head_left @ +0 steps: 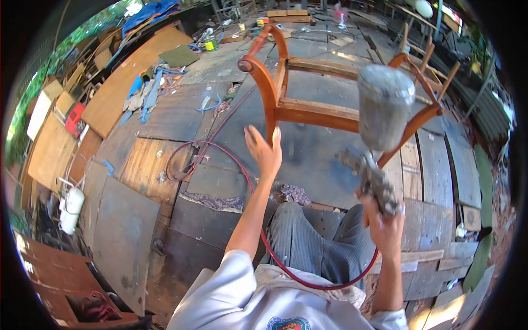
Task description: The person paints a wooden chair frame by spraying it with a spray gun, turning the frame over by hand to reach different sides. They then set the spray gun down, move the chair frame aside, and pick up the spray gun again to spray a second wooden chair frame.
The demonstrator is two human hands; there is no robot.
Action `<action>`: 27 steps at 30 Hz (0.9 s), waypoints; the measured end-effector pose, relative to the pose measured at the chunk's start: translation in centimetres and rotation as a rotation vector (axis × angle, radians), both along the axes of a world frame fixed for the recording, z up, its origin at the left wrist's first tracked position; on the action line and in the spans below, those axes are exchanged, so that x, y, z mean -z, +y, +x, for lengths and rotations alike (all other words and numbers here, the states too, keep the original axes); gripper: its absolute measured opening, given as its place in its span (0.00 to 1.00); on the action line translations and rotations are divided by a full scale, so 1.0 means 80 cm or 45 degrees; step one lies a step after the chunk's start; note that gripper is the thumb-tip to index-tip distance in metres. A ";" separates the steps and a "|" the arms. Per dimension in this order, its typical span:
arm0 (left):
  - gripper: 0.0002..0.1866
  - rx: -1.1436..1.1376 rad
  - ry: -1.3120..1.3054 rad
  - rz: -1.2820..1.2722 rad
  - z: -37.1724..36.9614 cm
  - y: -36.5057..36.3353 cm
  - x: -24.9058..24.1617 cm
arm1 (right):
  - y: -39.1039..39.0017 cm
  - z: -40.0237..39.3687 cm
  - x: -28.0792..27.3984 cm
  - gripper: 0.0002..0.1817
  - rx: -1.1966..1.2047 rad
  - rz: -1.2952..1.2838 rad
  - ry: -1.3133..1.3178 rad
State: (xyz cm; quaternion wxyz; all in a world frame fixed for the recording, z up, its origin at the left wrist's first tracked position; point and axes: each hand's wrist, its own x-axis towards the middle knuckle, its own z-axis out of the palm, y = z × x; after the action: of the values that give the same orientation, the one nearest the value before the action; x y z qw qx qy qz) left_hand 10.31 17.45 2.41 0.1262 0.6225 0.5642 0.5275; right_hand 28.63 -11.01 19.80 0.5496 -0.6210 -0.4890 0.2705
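Blue tarp [144,16] at upper left, large brown board [124,82], green-and-yellow can [210,44], white cylinder [71,210] at left

This looks like a makeshift, open-sided workshop for wooden furniture. A bare wooden chair frame [319,114] stands at the upper center of the frame, beside a spray gun [374,181] with a metal cup [385,107]. A red hose [231,157] loops over a floor of mismatched, stained boards [124,225]. Wood panels [129,80] and rags [146,96] lie at the upper left, cans [210,43] sit near the top, and green foliage [60,47] shows past the left edge.
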 end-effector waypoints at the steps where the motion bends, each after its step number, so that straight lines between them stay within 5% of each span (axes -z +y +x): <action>1: 0.51 0.073 0.066 -0.029 -0.012 -0.028 0.023 | 0.009 0.004 -0.004 0.14 0.001 -0.014 0.021; 9: 0.47 0.499 0.457 -0.441 -0.123 -0.203 0.158 | 0.065 0.008 -0.022 0.15 -0.011 -0.027 -0.035; 18: 0.33 0.627 0.558 -0.522 -0.142 -0.290 0.167 | 0.103 -0.016 -0.075 0.19 -0.087 0.475 0.015; 21: 0.32 0.637 0.278 -0.663 -0.144 -0.302 0.162 | 0.093 -0.018 -0.083 0.21 -0.133 0.336 0.052; 27: 0.31 0.674 0.265 -0.691 -0.154 -0.311 0.151 | 0.091 -0.019 -0.049 0.20 -0.108 0.391 -0.143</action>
State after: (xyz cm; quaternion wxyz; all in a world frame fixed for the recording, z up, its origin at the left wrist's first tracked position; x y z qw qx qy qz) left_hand -1.97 -7.45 -9.69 0.3599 0.7406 0.5129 0.2426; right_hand 27.09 -3.76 23.74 0.5979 -0.5228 -0.5802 0.1804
